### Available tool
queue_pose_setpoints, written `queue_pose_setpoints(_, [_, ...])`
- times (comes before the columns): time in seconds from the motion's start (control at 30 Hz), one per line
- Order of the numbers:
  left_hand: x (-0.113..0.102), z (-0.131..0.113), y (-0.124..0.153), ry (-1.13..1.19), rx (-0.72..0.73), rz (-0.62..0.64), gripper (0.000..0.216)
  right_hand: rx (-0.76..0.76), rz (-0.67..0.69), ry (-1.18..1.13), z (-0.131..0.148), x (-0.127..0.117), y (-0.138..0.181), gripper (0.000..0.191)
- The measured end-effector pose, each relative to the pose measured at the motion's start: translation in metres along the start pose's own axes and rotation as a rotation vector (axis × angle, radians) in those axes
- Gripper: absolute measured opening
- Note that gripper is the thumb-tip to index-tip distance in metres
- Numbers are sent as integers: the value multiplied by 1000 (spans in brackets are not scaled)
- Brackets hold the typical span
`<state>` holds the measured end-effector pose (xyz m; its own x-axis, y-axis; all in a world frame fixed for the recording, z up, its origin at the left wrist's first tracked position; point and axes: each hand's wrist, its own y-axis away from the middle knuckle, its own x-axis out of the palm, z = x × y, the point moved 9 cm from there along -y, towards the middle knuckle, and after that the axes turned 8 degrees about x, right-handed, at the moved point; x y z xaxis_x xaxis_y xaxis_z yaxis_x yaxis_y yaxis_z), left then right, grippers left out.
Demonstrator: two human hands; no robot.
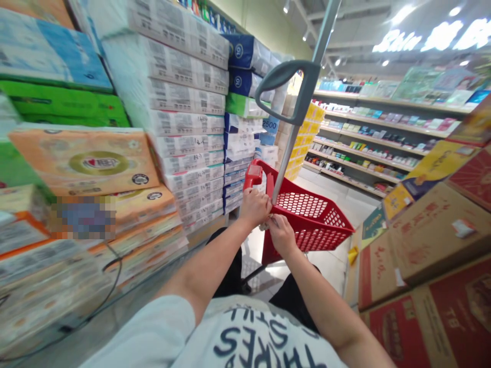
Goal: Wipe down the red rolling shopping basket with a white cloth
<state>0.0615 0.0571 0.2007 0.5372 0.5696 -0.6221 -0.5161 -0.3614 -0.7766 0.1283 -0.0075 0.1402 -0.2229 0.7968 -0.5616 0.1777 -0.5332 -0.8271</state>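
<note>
This is a shop, a supermarket aisle. On one side, wrapped packs of tissue paper [184,128] are stacked high in columns, with flat tissue boxes [88,161] piled beside them. On the other side stand printed cardboard cartons [418,245]. Farther back, long shelves [383,133] carry rows of small packaged goods under bright ceiling lights [441,36]. A red plastic shopping basket [318,220] with a grey pull handle [286,89] stands on the tiled floor [330,189] of the aisle.

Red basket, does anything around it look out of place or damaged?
The red basket looks intact. One oddity: a loose black cable droops across the stacked packs on the left.
</note>
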Motion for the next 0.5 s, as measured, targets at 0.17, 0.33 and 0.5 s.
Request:
queue_pose_setpoints(0.17, [1,1,0,5,-11,9,21,31,-68,-64,-6,-17,-15,25])
queue_pose_setpoints(0.33, [0,0,1,2,-15,9,23,75,-68,-129,-13,-23,-24,27])
queue_pose_setpoints(0.5, [-1,0,2,19,-10,11,24,128,-98,-172,-20,-32,-37,28])
